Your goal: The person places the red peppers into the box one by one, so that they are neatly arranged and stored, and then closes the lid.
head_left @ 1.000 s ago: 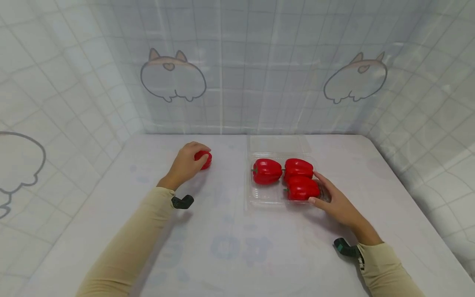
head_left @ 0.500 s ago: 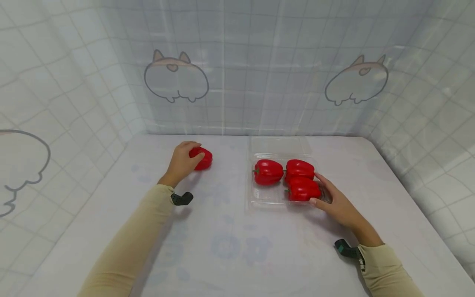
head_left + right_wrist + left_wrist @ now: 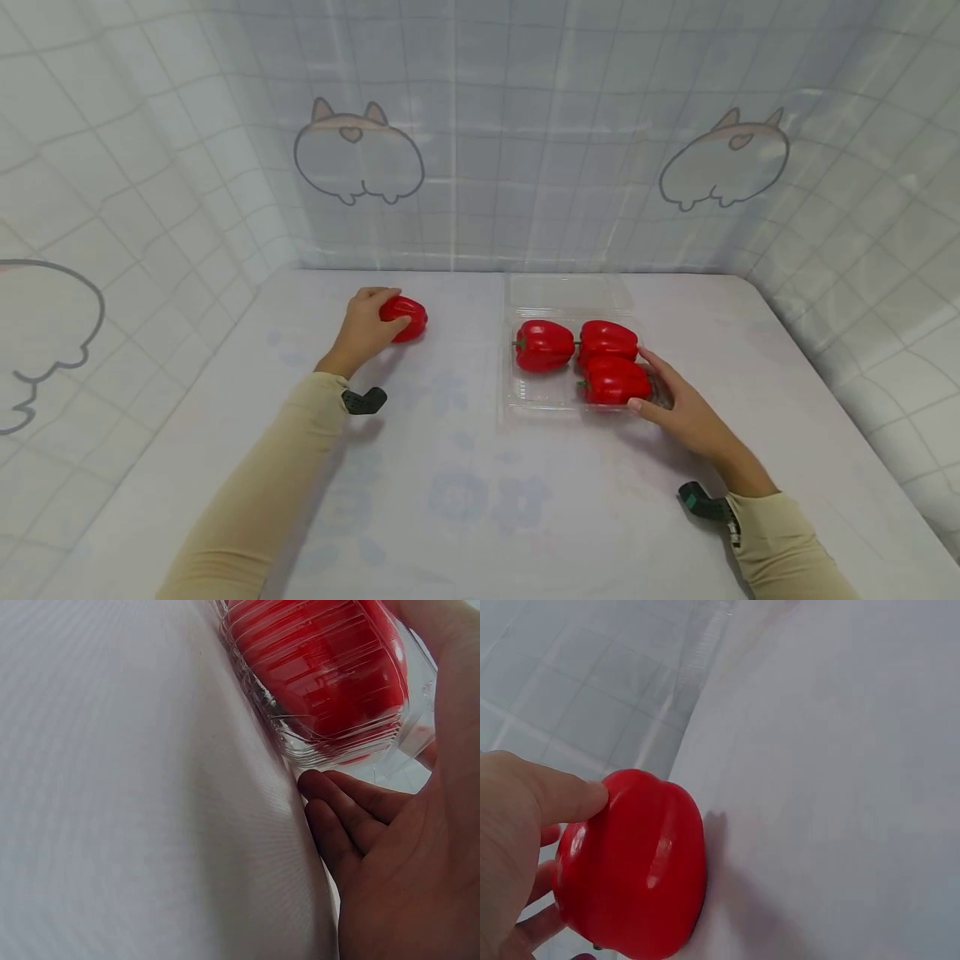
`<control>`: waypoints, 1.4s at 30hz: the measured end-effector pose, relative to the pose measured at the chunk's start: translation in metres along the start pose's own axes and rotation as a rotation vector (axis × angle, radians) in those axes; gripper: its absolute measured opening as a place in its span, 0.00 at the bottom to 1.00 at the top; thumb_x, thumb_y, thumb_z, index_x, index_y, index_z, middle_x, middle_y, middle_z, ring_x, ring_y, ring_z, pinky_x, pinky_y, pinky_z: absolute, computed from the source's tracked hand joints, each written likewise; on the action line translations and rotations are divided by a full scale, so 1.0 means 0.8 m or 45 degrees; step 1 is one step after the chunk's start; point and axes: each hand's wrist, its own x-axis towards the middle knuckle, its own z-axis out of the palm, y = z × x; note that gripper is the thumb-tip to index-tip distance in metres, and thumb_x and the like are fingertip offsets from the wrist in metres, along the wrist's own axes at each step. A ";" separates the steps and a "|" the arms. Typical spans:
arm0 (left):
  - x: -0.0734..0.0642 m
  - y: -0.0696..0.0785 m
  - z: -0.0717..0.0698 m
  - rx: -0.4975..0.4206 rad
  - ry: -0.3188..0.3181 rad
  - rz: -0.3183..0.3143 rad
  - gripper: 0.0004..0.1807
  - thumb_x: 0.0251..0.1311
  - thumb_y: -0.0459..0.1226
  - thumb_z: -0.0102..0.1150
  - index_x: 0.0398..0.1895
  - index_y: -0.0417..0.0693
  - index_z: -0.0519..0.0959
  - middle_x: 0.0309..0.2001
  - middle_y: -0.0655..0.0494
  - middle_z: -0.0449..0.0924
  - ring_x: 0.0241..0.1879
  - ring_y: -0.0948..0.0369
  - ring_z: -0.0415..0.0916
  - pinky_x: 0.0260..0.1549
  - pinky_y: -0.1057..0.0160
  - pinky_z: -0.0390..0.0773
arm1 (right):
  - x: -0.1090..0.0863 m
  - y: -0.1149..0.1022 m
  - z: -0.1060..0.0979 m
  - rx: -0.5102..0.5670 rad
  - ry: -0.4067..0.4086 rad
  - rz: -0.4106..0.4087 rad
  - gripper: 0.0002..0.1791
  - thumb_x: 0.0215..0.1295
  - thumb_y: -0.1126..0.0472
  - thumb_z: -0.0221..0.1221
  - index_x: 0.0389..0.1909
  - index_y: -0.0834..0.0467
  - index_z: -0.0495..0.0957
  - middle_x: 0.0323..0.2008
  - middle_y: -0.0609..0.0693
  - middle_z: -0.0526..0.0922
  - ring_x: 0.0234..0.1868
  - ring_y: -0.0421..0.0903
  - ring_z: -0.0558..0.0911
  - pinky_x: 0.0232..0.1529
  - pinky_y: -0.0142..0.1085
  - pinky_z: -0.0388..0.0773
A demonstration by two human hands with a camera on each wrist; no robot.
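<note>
Left hand grips a pepper; right hand, spread, touches a clear box holding three peppers.

Three red peppers in clear container

No readable text, label, brand, number or sign in any view.

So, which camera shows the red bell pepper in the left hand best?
The left wrist view: the red bell pepper appears large and close. The head view shows it smaller, partly hidden by the left hand; the right wrist view doesn't show it.
</note>
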 end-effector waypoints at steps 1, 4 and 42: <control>0.000 -0.001 0.001 0.010 0.003 0.002 0.33 0.65 0.42 0.65 0.72 0.46 0.67 0.69 0.40 0.61 0.67 0.42 0.59 0.54 0.41 0.77 | 0.000 0.001 0.000 0.004 -0.001 -0.003 0.53 0.63 0.44 0.66 0.81 0.44 0.44 0.77 0.64 0.51 0.76 0.65 0.52 0.68 0.63 0.57; -0.001 -0.003 0.004 0.050 0.018 0.010 0.36 0.64 0.42 0.66 0.73 0.45 0.67 0.69 0.41 0.61 0.67 0.42 0.58 0.54 0.40 0.77 | 0.001 0.002 0.001 0.006 0.000 -0.008 0.52 0.63 0.45 0.66 0.81 0.44 0.45 0.77 0.64 0.51 0.76 0.65 0.52 0.68 0.63 0.57; -0.014 -0.026 -0.010 -0.027 -0.108 0.036 0.34 0.69 0.46 0.59 0.75 0.51 0.64 0.69 0.39 0.61 0.62 0.43 0.65 0.54 0.42 0.77 | 0.002 -0.002 -0.001 -0.023 -0.003 0.018 0.53 0.63 0.43 0.66 0.81 0.45 0.44 0.78 0.63 0.49 0.76 0.65 0.50 0.67 0.63 0.57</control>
